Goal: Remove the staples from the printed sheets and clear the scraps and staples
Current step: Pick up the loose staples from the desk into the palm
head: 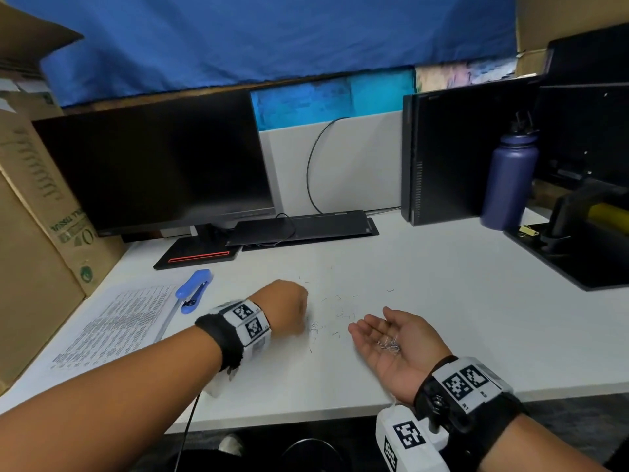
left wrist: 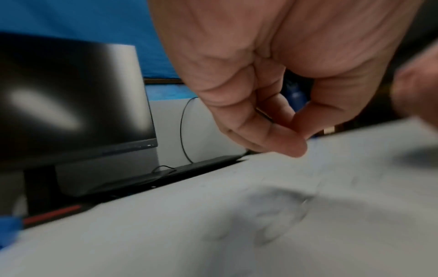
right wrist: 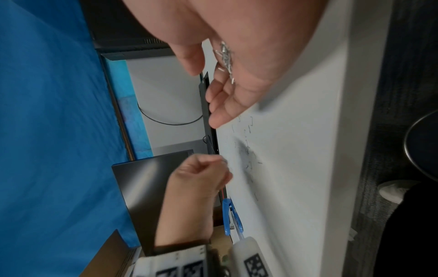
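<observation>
Several loose staples [head: 340,315] [right wrist: 249,131] lie scattered on the white desk [head: 442,318]. My left hand [head: 292,308] [left wrist: 298,131] [right wrist: 213,168] hovers just over a small pile of them, thumb and fingertips pinched together; a pale glint shows at the tips in the right wrist view. My right hand [head: 384,332] [right wrist: 225,93] rests palm up to the right, fingers relaxed, with a heap of staples [head: 389,345] [right wrist: 225,54] lying in the palm. The printed sheets [head: 115,321] lie flat at the left, next to a blue staple tool [head: 194,287] [right wrist: 231,215].
A dark monitor [head: 153,165] and a flat black slab [head: 299,226] stand at the back. A black computer tower [head: 442,158], a purple bottle [head: 509,178] and a black tray [head: 578,253] fill the right. A cardboard box [head: 34,233] borders the left.
</observation>
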`<state>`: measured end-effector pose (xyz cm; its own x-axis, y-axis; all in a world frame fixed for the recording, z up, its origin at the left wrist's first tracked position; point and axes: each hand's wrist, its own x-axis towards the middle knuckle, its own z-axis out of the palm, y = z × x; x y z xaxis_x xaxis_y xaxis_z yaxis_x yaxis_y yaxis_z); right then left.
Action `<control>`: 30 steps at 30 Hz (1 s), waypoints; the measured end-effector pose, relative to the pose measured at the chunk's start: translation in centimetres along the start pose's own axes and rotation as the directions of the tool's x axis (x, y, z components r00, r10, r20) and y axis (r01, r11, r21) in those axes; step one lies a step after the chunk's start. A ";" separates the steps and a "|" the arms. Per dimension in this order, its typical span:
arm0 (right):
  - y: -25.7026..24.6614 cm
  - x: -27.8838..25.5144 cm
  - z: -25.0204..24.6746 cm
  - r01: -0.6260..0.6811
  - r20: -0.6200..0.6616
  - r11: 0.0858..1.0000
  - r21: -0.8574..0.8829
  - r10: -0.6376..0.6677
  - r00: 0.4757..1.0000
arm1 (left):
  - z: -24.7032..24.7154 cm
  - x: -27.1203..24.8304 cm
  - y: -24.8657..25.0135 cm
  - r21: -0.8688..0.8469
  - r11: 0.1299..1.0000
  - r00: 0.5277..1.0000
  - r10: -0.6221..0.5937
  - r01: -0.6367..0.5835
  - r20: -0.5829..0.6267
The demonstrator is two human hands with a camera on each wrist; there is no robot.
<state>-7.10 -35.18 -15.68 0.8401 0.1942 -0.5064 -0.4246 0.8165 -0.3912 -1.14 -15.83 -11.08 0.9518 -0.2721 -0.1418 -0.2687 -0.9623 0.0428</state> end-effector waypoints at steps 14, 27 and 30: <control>1.4 -0.8 0.4 -0.086 0.168 0.987 0.134 0.063 0.984 | -1.1 -3.1 6.4 -0.475 0.829 0.949 0.312 -0.296 -0.047; 3.0 -0.5 0.4 -0.095 0.196 0.994 0.059 0.082 0.977 | 0.6 -4.3 3.5 -0.606 0.731 0.950 0.238 -0.313 -0.203; 3.0 0.0 0.2 -0.146 0.091 0.988 -0.045 0.149 0.985 | 1.5 -5.2 1.3 -0.689 0.669 0.957 0.134 -0.279 -0.258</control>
<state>-8.33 -32.61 -16.64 0.7946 0.3627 -0.4869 -0.5572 0.7541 -0.3477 -6.67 -15.66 -11.73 0.9129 -0.3887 0.1248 -0.3434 -0.5661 0.7494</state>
